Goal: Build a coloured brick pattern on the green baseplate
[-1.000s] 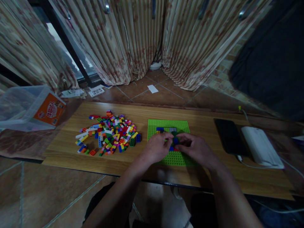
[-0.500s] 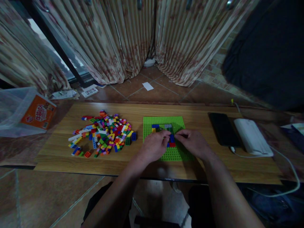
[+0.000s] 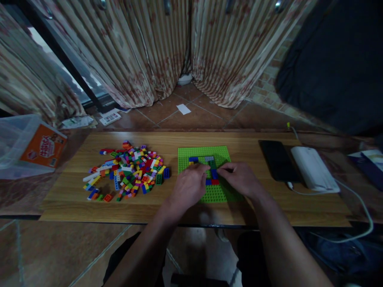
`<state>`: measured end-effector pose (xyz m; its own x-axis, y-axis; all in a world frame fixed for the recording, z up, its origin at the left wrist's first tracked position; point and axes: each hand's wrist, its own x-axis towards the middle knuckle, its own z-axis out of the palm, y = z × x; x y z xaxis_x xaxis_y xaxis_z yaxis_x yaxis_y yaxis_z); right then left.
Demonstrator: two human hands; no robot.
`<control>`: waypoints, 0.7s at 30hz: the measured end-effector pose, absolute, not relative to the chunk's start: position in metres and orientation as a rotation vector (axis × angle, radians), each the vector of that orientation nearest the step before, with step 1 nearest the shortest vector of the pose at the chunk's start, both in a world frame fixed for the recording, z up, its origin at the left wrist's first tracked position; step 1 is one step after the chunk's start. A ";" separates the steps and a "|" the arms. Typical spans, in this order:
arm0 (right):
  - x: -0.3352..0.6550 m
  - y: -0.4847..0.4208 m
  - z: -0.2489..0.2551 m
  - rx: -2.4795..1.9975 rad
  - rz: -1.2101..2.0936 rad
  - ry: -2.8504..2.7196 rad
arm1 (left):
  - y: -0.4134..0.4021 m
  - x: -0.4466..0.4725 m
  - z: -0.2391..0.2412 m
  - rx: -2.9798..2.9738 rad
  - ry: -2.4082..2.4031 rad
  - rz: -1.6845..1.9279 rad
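A green studded baseplate lies on the wooden table with toy bricks fixed on it in a frame-like outline. My left hand covers the outline's left part, its fingers curled together by the bricks; anything in them is hidden. From the right, my right hand has thumb and index finger pinched close against a blue brick; whether they grip it I cannot see. A grey brick sits along the far side, a dark green brick near it. A red brick is on the near side.
A pile of loose, mixed-colour bricks spreads over the table's left part. On the right lie a black phone and a white power bank with a cable. A clear plastic box stands beyond the table's left end.
The view has shifted slightly, moving the whole scene a little left. My fingers stay by the bricks on the baseplate, with the left fingertips slightly farther from the blue brick.
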<state>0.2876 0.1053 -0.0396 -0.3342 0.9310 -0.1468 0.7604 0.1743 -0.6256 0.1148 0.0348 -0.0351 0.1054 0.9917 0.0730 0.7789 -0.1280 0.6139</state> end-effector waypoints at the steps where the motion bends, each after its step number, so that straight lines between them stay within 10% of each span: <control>1: 0.287 0.105 -0.040 -1.627 0.905 -2.185 | 0.034 0.115 -0.036 2.032 1.733 0.649; 21: 0.283 0.106 -0.045 -1.597 0.820 -2.181 | 0.025 0.130 -0.047 2.343 1.726 0.361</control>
